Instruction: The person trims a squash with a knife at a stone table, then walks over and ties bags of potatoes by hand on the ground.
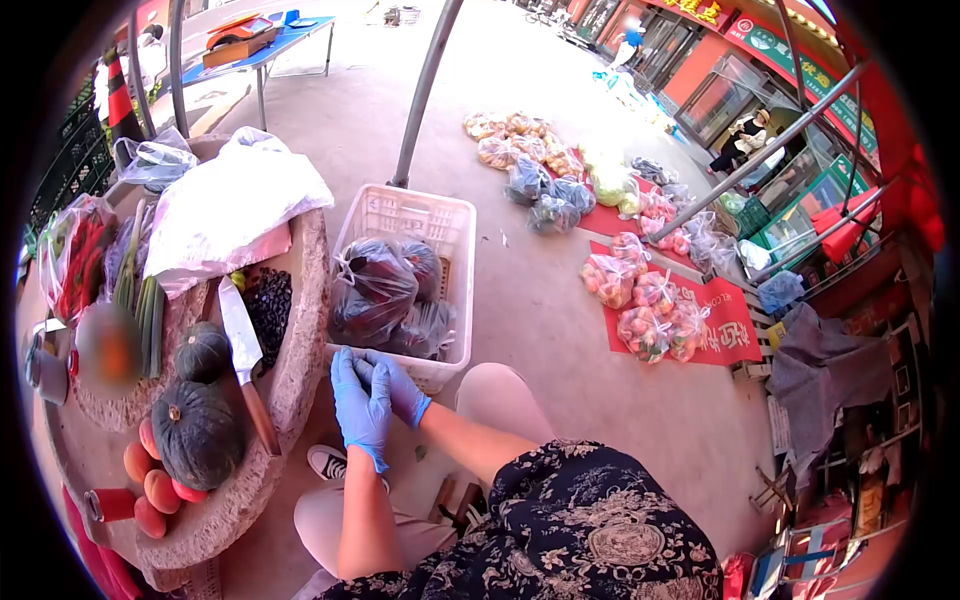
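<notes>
My left hand (361,408), in a blue glove, is held up with its fingers stretched out and laid together against my right hand. My right hand (403,392), gloved alike, lies behind it, its fingers mostly hidden. Whether anything is between the palms cannot be seen. Just beyond them stands a pale plastic crate (463,300) with dark produce in plastic bags (376,288). To the left, a round stone table (300,395) carries a knife (243,335) with a wooden handle, a large dark green pumpkin (197,435), a smaller pumpkin (202,352), peaches (160,490) and dark grapes (270,308).
A metal pole (425,95) rises behind the crate. Bagged fruit (610,280) and other bagged produce (548,205) lie on the ground and a red mat (725,310). A white plastic bag (235,200) and green onions (150,325) are on the table.
</notes>
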Available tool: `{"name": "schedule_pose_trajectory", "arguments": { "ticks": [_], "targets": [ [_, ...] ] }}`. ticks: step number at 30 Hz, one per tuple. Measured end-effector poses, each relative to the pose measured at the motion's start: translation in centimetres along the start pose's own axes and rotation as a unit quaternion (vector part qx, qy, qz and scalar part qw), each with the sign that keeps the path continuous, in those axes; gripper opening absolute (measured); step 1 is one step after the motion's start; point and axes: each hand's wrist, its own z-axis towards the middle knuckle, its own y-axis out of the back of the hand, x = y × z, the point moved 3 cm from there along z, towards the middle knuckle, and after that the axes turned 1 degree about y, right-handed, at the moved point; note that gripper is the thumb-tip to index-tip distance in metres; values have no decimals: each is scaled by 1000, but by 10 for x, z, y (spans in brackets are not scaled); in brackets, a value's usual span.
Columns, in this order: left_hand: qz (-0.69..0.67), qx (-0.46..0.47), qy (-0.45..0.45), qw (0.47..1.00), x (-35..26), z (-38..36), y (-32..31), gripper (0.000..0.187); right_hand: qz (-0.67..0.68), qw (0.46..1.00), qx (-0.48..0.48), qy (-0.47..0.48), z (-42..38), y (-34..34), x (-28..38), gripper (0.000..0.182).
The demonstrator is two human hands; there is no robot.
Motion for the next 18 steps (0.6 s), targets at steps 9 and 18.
{"name": "schedule_pose_trajectory", "arguments": {
  "ticks": [9,18],
  "targets": [
    [-145,82,-53,985,-52,36,-142,55,65,977,-182,93,-3,137,48,14],
    [-282,344,65,893,-16,25,-213,38,-164,964,-188,-93,-64,223,64,23]
  ]
}}
